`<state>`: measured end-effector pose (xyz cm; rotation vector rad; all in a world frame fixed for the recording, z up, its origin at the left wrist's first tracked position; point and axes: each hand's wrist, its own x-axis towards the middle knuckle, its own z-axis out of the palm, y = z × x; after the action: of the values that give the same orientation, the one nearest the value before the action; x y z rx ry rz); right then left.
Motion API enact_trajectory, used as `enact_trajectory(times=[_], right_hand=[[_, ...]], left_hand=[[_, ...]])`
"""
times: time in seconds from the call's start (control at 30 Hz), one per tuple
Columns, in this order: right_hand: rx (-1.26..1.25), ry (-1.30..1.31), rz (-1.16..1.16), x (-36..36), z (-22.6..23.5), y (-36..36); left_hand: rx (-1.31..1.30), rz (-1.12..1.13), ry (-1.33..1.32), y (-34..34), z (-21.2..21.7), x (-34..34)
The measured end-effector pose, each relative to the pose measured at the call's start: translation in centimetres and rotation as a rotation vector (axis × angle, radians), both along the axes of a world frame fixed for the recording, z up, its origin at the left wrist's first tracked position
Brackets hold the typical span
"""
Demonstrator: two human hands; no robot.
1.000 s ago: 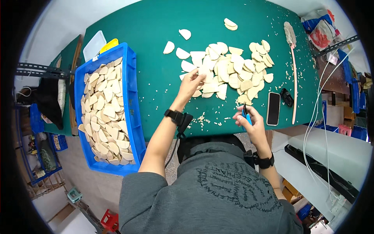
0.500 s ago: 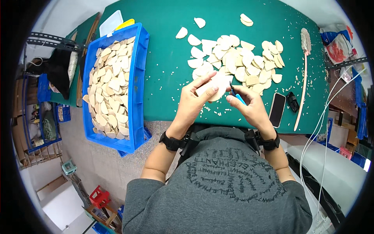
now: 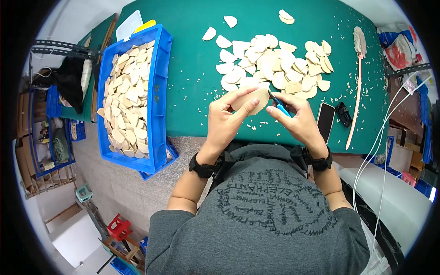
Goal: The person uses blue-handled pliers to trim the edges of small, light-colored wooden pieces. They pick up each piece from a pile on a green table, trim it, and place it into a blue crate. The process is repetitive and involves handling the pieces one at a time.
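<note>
Fingers (image 3: 239,93) of the left hand (image 3: 222,116) clamp a piece (image 3: 260,96), those of the right hand (image 3: 299,119) a blue tool (image 3: 283,108), near the counter's (image 3: 192,112) front edge.

Matt pale piece (image 3: 261,96), plastic crate (image 3: 157,101)

Green table (image 3: 190,101): pale pieces (image 3: 277,62) heaped and overlapping mid-table, a few loose ones (image 3: 209,34) off left, an overlapping pair (image 3: 287,19) farther back. Phone (image 3: 325,120), small black gadget (image 3: 343,114) just beside it, then duster (image 3: 359,64) on the right. Chips (image 3: 262,122) scattered around, many near the duster.
</note>
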<state>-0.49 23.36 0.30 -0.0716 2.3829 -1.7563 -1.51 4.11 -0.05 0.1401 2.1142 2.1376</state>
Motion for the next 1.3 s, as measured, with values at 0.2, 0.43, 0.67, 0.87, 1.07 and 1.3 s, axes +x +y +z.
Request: enact_trajectory(times=[0.2, 0.43, 0.67, 0.87, 1.07, 1.3], right_hand=[[-0.008, 0.003, -0.003, 0.2, -0.2, 0.6], [-0.032, 0.003, -0.006, 0.2, -0.6, 0.5], [-0.104, -0.056, 0.004, -0.2, -1.1, -0.5], [-0.194, -0.162, -0.01, -0.9, -1.5, -0.2], [-0.215, -0.154, -0.065, -0.7, -1.9, 0.2], [-0.171, -0.171, -0.111, 0.3, -2.5, 0.7]], left_hand=[[-0.094, -0.002, 0.089, 0.4, -0.6, 0.0], [-0.235, -0.012, 0.189, 0.2, -0.3, 0.1], [-0.08, 0.017, 0.047, -0.4, -0.4, 0.3], [-0.249, 0.332, 0.053, -6.0, 0.0, 0.0], [-1.093, 0.961, 0.513, -17.6, -3.1, -3.5], [-1.022, 0.075, 0.211, -3.5, -17.6, -10.8]])
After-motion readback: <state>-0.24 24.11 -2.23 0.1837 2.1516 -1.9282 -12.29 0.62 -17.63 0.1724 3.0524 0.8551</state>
